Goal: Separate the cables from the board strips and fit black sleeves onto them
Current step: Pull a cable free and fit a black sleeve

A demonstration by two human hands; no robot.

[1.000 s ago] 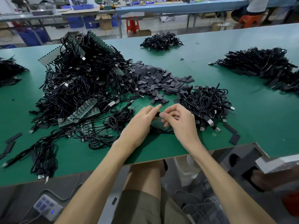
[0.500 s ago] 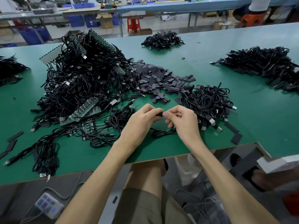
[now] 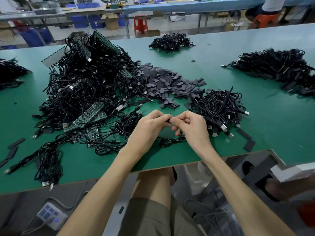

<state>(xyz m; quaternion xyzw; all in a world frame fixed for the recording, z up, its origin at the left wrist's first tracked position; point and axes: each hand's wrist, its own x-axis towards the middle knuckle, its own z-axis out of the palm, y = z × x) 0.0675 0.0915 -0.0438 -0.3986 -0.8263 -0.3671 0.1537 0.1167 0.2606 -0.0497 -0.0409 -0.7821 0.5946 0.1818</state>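
Just in front of the sleeve pile point(image 3: 167, 82), the left hand point(image 3: 150, 128) and right hand point(image 3: 190, 128) are both pinching what seems a sleeve point(image 3: 168, 120) over the cable point(image 3: 170, 142) end; keeping the two in line should be easing it on.

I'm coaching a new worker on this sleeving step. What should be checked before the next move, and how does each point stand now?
1. Grip: left hand and right hand both pinch the black end of the held cable: ok.
2. Sleeve seated on that end: covered by fingertips: cannot tell.
3. Slack free: the cable loops on the table below the hands, seemingly apart from the heap: ok.
4. Spare sleeves piled just beyond the hands: ok.
5. Board strips with cables waiting at left: ok.
6. Loose cable pile beside the right hand for set-down: ok.
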